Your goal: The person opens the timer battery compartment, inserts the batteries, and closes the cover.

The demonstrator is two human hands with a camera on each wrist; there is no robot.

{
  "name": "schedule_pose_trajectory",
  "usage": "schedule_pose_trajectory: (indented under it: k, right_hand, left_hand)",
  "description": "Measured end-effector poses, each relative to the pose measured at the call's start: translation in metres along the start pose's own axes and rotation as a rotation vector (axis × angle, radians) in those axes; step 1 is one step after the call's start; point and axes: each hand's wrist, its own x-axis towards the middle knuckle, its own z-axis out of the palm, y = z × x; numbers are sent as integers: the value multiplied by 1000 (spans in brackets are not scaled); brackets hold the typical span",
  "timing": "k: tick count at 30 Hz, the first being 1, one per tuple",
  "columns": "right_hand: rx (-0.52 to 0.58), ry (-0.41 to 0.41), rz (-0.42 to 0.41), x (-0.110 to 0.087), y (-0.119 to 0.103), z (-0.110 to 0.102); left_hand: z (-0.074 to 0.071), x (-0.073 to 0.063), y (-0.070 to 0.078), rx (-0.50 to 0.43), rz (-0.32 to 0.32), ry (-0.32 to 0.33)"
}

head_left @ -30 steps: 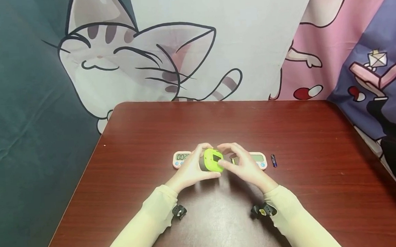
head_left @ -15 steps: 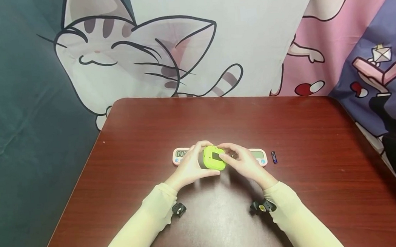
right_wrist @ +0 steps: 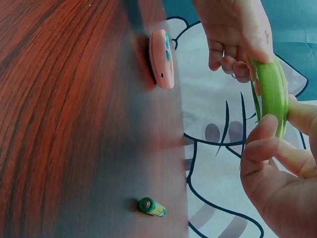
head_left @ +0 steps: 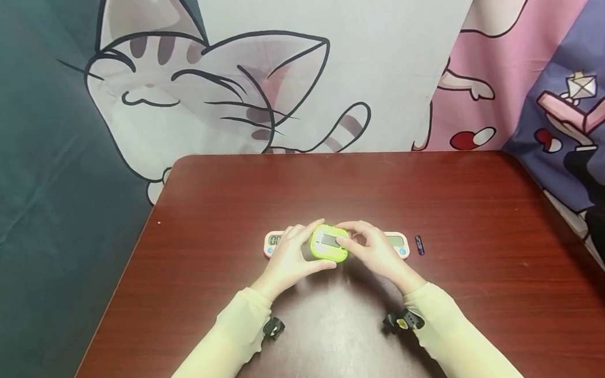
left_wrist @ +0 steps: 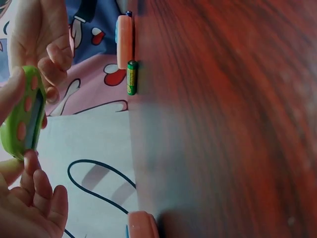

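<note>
A lime-green timer (head_left: pixel 319 250) with a grey rectangular panel is held up above the table between both hands. My left hand (head_left: pixel 292 259) grips its left side, thumb along the lower edge and fingers over the top. At the other side, my right hand (head_left: pixel 376 252) pinches it, with the thumb on the right end of the panel. In the right wrist view the green timer (right_wrist: pixel 274 91) appears edge-on, held by the left hand (right_wrist: pixel 237 29) above and the right hand (right_wrist: pixel 277 168) below. Its far side is hidden in the head view.
A pink timer (head_left: pixel 273 244) showing digits lies behind the left hand, partly covered. Another pink timer (head_left: pixel 400 243) sits right of the right hand, beside a dark blue battery (head_left: pixel 420 245). A green battery (left_wrist: pixel 132 78) lies on the brown table (head_left: pixel 470 294). Printed curtains (head_left: pixel 377 45) hang behind.
The green timer's face has turned slightly, and its panel looks lighter. My right thumb has shifted from the timer's lower right edge onto the panel. The left hand keeps its grip.
</note>
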Motion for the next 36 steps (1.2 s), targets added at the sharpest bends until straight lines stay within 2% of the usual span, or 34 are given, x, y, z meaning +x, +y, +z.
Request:
schedule_pose_trajectory:
  k: [4,9,16,27,36]
  right_hand:
    - [48,-13,51,1,-3,-1]
    - [81,4,38,2,-4,0]
    - [58,16,42,-6,-44,-5]
    - [35,12,22,-13,-44,-3]
    - [36,19,21,-14,-42,-3]
  left_hand:
    - [-1,-1,4,6,-44,-32]
    - [-3,-1,8,-22,-82,-68]
    - [-6,0,14,-203,-144,-125]
    - [-3,-7,17,-259,-170,-147]
    - [-4,-8,19,-264,-159,-139]
